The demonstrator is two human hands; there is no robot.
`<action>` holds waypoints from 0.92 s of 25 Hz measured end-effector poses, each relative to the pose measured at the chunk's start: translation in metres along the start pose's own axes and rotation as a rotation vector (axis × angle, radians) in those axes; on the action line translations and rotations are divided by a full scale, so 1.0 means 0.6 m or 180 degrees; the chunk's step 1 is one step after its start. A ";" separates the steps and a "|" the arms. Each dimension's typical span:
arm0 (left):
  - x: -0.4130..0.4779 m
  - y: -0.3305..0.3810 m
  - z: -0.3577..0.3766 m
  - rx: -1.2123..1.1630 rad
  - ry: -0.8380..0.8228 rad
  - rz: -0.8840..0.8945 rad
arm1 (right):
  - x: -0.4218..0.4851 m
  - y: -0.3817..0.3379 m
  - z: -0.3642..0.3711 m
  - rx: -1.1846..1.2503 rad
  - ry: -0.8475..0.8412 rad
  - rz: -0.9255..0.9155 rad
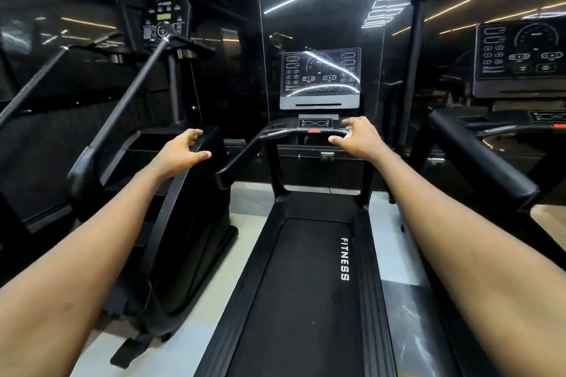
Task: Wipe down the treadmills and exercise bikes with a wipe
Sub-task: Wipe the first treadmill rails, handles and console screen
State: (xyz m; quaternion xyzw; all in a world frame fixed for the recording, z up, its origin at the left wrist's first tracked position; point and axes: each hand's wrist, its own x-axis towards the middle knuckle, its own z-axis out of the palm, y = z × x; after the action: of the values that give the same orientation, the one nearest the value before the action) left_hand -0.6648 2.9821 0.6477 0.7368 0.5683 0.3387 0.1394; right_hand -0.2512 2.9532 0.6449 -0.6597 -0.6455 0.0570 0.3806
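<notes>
- treadmill (306, 300): fills centre and lower frame, belt running away from the camera. The person stands at its rear end, probably lined up to work on the front.
- stepper-type machine (196, 208): left of frame, just beside the treadmill; exact type unclear.
- second treadmill (477, 159): right edge, parked parallel.
- console (320, 78): centre top, glare streaks on the screen.
- crossbar (284, 131): just below the console, a likely first wipe target since it's a grab point.
- right hand (356, 136): fingers spread, loosely bent, empty, over the crossbar's right end; contact unclear.
- left hand (182, 150): relaxed, empty, in front of the stepper-type machine's top.
- wipe: not visible anywhere, so wiping can't start yet.
</notes>
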 end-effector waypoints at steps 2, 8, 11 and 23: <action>0.064 -0.026 0.012 0.0008 -0.0028 -0.0038 | 0.067 0.002 0.029 -0.0055 -0.0014 -0.0020; 0.277 -0.102 0.058 0.0039 -0.0012 -0.0077 | 0.294 0.025 0.124 0.0021 -0.0060 -0.0092; 0.371 -0.125 0.073 0.0007 -0.0038 -0.0165 | 0.409 0.039 0.167 0.0076 -0.0192 -0.0122; 0.636 -0.131 -0.022 0.0113 -0.0413 -0.0861 | 0.742 -0.052 0.215 0.0126 -0.0976 0.0059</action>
State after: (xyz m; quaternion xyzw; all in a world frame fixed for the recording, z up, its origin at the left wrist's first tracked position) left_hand -0.6840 3.3604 0.7411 0.6762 0.6581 0.2583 0.2072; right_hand -0.2783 3.4030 0.7575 -0.6416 -0.6887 0.1734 0.2900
